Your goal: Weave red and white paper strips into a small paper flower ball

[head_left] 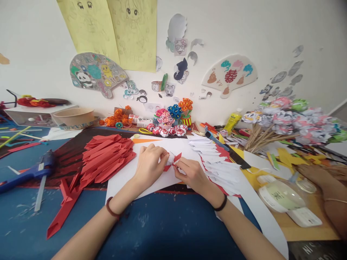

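Observation:
Between both hands is a small red-and-white folded paper piece (171,158), partly hidden by the fingers. My left hand (150,162) pinches its white part from the left. With closed fingertips, my right hand (192,174) grips a red strip on its other side. Beneath the hands lies a white paper sheet (126,169). Left of it is a heap of folded red paper strips (105,159), with a few more red strips (63,213) nearer me. Folded white paper strips (217,159) lie in a row to the right, red ones showing beneath.
A blue glue gun (35,173) with a glue stick lies at the left. Paper flowers (175,112) and a yellow bottle (233,121) stand by the wall. At the right are a flower bunch (284,119), a clear plastic package (283,196) and another person's arm (322,180).

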`<state>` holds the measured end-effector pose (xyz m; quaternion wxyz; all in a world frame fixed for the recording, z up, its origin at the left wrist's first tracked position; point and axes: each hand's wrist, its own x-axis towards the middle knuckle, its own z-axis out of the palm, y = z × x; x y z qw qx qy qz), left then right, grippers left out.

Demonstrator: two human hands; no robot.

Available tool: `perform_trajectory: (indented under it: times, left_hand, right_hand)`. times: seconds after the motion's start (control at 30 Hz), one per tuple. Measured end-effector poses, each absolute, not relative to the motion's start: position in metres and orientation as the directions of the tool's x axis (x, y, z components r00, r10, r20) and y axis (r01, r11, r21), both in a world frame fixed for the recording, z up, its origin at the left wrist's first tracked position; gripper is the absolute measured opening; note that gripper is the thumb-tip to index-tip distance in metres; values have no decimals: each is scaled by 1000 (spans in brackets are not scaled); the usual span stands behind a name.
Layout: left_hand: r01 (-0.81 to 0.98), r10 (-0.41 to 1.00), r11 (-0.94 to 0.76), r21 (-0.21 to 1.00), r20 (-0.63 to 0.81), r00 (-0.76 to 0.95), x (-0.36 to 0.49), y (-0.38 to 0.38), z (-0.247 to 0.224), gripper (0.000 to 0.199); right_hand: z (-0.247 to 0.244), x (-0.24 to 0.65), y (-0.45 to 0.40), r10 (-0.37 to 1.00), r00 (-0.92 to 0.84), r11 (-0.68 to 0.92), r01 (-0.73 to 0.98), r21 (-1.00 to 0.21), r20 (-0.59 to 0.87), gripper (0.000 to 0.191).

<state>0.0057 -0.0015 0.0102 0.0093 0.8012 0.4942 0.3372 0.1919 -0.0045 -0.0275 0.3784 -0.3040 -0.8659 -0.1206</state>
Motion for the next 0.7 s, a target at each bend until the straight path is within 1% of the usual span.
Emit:
perform_trajectory:
  times: [0.3,0.5,0.6,0.7]
  left_hand:
    - [818,782,-507,273,545,303,7,1,8,22]
    - [849,756,-499,175,566,328,12,-1,7,24]
    - [837,761,-510,195,556,334,10,1,6,23]
    - [828,792,-499,257,522,315,-3,10,5,21]
  right_hand:
    - [-25,191,-8,475,-513,776,627,-65,715,22]
    - [-27,190,-6,534,-480,762,629,-151,695,19]
    - [-30,193,-3,597,-471,723,667,-181,650,17]
    - [-32,200,2,697,-457,644,737,-204,553,12]
